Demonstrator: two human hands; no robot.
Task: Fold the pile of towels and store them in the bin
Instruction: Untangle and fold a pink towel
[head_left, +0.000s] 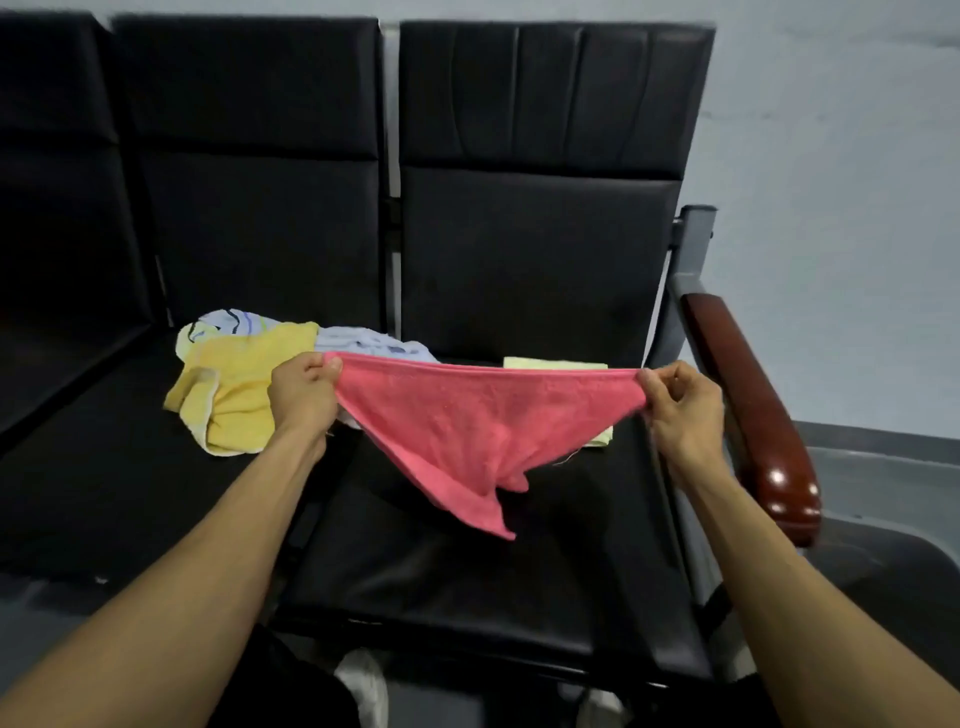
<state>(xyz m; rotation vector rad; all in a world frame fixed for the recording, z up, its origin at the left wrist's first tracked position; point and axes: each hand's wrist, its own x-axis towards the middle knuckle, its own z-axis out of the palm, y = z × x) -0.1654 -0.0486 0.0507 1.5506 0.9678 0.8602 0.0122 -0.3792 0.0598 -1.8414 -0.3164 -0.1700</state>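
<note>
From the head view, the person's left hand (304, 387) was closed in a pinch on one top corner of a coral-pink terry towel (467, 421), and the right hand (680, 400) was closed in a pinch on the opposite top corner. The towel was stretched between the two hands, its upper hem pulled nearly straight, and the rest of the cloth sagged below into a loose point that hung above the black padded seat (467, 571) of a row of joined chairs.

Behind the left hand, on the neighbouring black seat (114, 467), lay an unfolded heap of towels. A crumpled yellow towel (234, 395) sat at its front. A white towel with coloured stripes (228, 322) showed behind it, and a pale blue-white towel (374, 345) spread toward the gap between the two seats.

Behind the pink towel, on the same seat it hung over, rested a folded pale yellow towel (556, 364), mostly hidden; only its far edge and a near corner showed.

A glossy reddish-brown wooden armrest (753, 415) on a grey metal post stood just beside the right hand. No bin could be made out.
</note>
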